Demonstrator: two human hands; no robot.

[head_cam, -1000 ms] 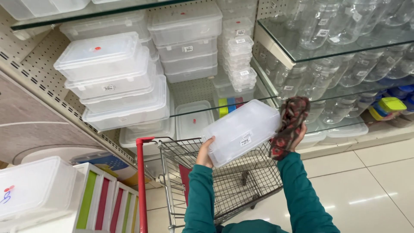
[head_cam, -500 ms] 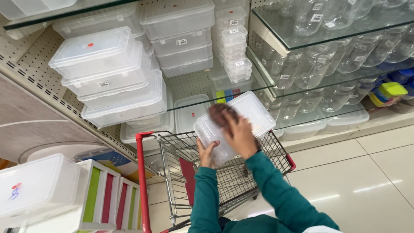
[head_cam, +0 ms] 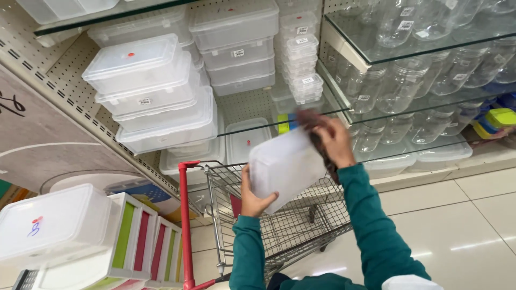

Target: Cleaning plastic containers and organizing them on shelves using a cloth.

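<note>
The person holds a translucent plastic storage box (head_cam: 285, 166) with both hands above a wire shopping cart (head_cam: 290, 225) with a red handle. The left hand (head_cam: 253, 197) is clamped on the box's lower near corner, thumb over the front face and fingers wrapped beneath. The right hand (head_cam: 329, 138) is pressed over the upper far corner, and something dark and blurred shows between that hand and the box, too smeared to identify. The box sits tilted, its long side running up toward the glass shelves (head_cam: 408, 51), where clear jars (head_cam: 400, 83) stand. To the left, stacks of lidded white containers (head_cam: 148, 91) fill the pegboard shelving, and another lidded tub (head_cam: 51, 225) rests on a striped rack in the near corner. Judging by the grip, the box is being turned over or wiped while held over the cart basket. Handling it further would call for a firm hold at both corners, since the smooth plastic could slip when tilted.
</note>
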